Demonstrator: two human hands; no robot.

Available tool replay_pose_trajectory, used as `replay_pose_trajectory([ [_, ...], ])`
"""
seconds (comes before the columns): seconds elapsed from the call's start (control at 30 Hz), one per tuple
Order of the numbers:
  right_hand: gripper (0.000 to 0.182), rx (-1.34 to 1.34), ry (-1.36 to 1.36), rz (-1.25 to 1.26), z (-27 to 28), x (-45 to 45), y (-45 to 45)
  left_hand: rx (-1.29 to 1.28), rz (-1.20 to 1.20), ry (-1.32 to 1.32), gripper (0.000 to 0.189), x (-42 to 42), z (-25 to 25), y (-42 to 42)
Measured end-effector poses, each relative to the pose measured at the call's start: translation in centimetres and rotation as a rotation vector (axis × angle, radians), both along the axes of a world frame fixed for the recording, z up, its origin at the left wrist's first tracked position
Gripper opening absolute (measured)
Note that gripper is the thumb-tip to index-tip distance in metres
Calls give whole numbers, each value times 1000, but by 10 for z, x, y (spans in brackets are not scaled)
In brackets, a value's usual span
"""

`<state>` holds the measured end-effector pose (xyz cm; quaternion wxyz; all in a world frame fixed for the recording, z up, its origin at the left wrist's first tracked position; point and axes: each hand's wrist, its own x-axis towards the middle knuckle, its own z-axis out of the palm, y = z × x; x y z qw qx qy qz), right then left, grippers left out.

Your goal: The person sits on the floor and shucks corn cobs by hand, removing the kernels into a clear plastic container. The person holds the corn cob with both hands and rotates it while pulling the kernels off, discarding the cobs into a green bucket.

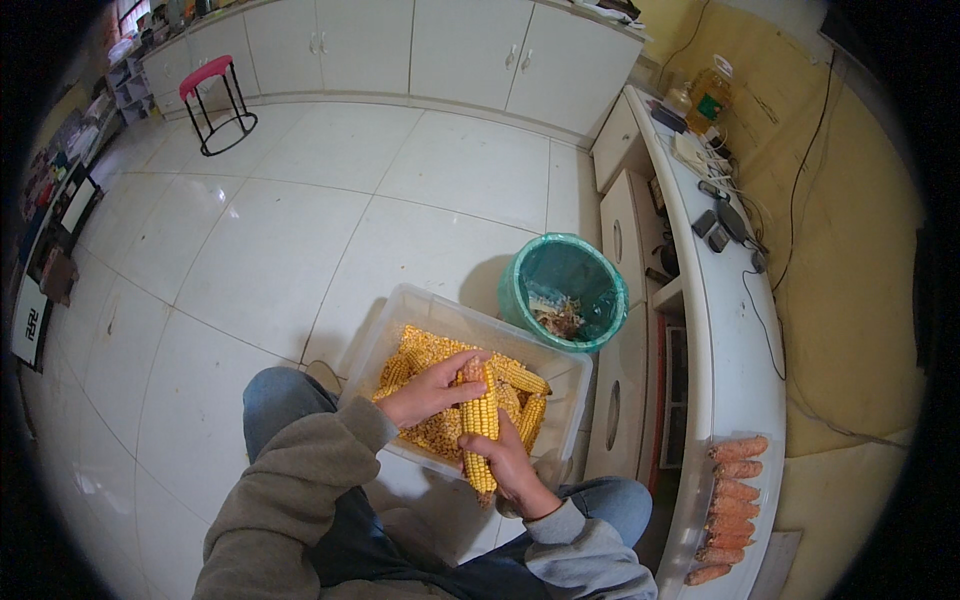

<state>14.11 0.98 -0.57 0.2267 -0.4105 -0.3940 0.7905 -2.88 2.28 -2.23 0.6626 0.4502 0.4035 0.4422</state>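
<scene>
A dried yellow corn cob is held between both hands above a clear plastic bin. My left hand grips its upper end, where a patch without kernels shows by the fingers. Lower down, my right hand wraps the cob with the thumb across its kernels. The brown tip points down toward my lap. Loose corn kernels cover much of the bin's inside. Several more whole cobs lie there, one of them just right of my hands. The hands hide part of the contents.
Behind the bin stands a green lined waste bucket with scraps inside. At right, a white counter holds a row of bare reddish cobs, cables and an oil jug. A pink-topped stool stands far left on the tiled floor.
</scene>
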Motion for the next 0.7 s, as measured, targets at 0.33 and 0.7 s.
replay_pose_trajectory([
  [0.33, 49, 111, -76, 10, -15, 1, -1, -148, 18, -90, 48, 3, 1, -2],
  [0.7, 51, 175, -188, 55, -12, -1, 0, -227, 51, -93, 49, 3, -9, 0],
])
